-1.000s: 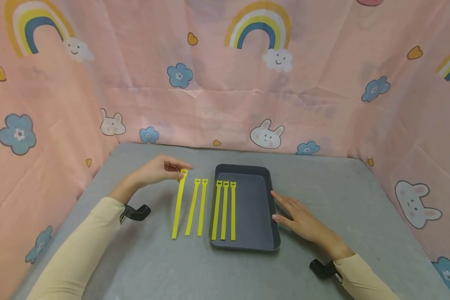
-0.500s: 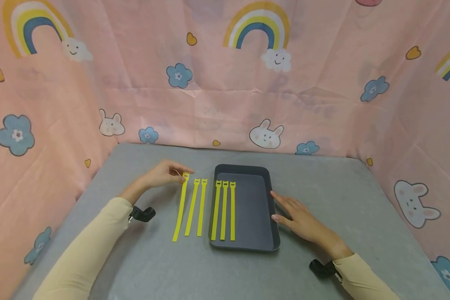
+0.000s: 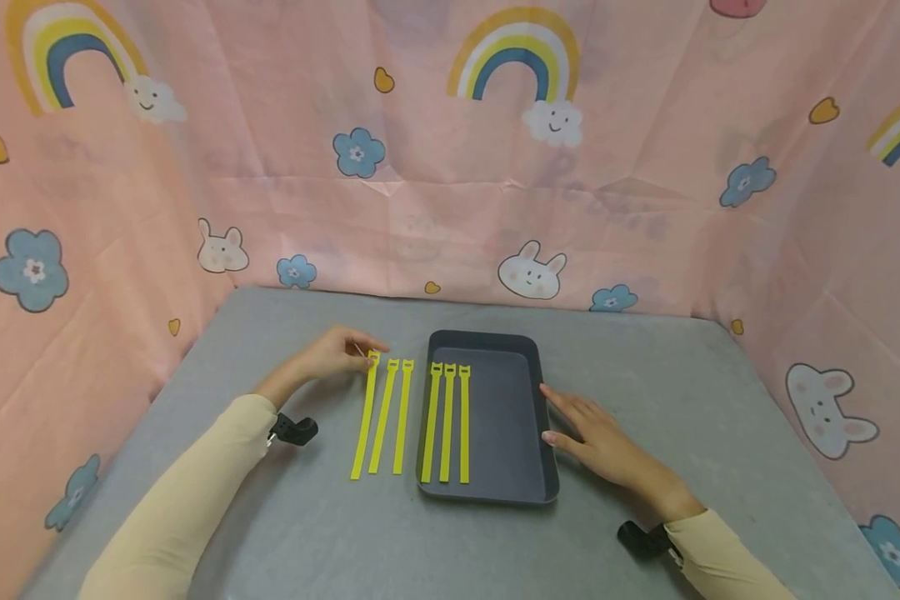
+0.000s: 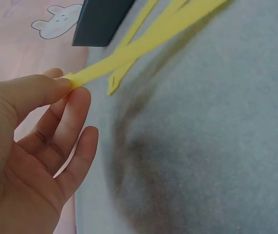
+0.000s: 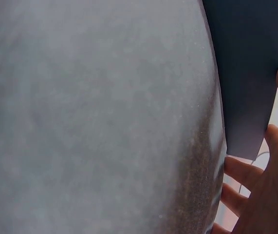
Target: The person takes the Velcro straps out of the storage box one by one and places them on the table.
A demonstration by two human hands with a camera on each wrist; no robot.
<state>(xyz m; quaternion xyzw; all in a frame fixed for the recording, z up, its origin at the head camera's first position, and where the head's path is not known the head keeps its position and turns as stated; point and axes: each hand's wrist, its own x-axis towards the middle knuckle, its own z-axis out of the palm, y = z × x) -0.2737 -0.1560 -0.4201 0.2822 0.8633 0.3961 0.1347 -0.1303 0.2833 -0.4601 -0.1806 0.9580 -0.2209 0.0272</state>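
Note:
In the head view my left hand (image 3: pixel 333 352) pinches the slotted head of a yellow hook-and-loop cable tie (image 3: pixel 365 417) between thumb and finger. The left wrist view shows this cable tie (image 4: pixel 129 51) stretching away from the fingertips, its head end raised above the table. Two more yellow cable ties (image 3: pixel 384 417) lie on the table just to its right. Three others (image 3: pixel 448 425) lie side by side along the left part of a dark grey tray (image 3: pixel 513 433). My right hand (image 3: pixel 607 442) touches the tray's right wall with its fingertips, fingers extended.
A grey cloth-covered table (image 3: pixel 330 542) bears everything. Behind and at both sides hangs a pink curtain (image 3: pixel 420 217) printed with rainbows, rabbits and flowers. A black wrist camera (image 3: pixel 294 430) sits on the left wrist, and a second wrist camera (image 3: pixel 643 540) on the right.
My left hand has moved right and a little nearer, bringing the held cable tie close beside the two on the table. The right hand and tray have stayed put.

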